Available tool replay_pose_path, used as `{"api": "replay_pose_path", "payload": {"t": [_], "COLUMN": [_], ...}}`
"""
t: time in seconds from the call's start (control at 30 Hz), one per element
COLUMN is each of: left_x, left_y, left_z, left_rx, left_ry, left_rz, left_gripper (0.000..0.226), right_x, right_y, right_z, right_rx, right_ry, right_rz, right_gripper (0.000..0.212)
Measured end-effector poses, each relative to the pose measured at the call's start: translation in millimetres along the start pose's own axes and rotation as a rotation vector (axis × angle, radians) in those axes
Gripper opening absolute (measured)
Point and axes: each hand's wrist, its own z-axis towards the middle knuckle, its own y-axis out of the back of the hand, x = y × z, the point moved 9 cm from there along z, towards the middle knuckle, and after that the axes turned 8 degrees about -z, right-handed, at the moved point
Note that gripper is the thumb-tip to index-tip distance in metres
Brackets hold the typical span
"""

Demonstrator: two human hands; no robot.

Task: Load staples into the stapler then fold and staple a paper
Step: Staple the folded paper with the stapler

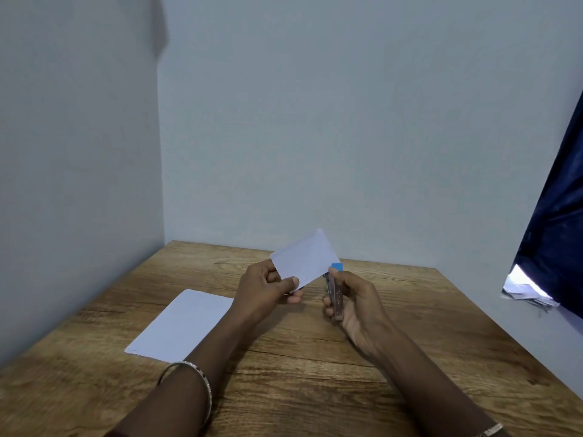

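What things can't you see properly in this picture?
- Stapler, head view: mostly wrapped by the right hand; whether staples are loaded is hidden.
- Folded paper: a staple in it would be too small to tell; its lower corner is covered by the left hand.
- Blue piece: mostly behind the paper and fingertips.
- White crumpled stuff under the dark cloth: partly covered, unclear.

Plain pale blue-grey walls (347, 121) meet in a corner behind a wood-grain table (315, 373); a dark blue curtain (558, 216) hangs at right.
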Motion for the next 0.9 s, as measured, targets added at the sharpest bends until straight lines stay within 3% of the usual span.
{"api": "replay_pose_path", "payload": {"t": [0.23,0.47,0.77,0.9], "left_x": [4.0,16.4,18.6,17.9], "left_y": [-5.9,-6.3,-11.8,-6.0], "left_z": [-1.4,-2.4,-3.0,-1.2], "left_rx": [0.040,0.050,0.080,0.031], "left_ry": [0.037,0.116,0.164,0.143], "left_rz": [-0.031,-0.024,-0.072,-0.096], "left_gripper": [0.021,0.014,0.040,0.033], "right_x": [6.0,7.7,9.4,11.0], "right_y": [9.5,1.5,7.2,8.6], "right_z": [-0.6,-1.6,1.0,0.6], "right_rx": [-0.068,-0.006,-0.026,-0.038], "right_ry": [0.068,0.128,0.152,0.143], "right_rz": [-0.004,-0.065,-0.083,-0.186], "right_gripper": [0.029,0.016,0.018,0.021]}}
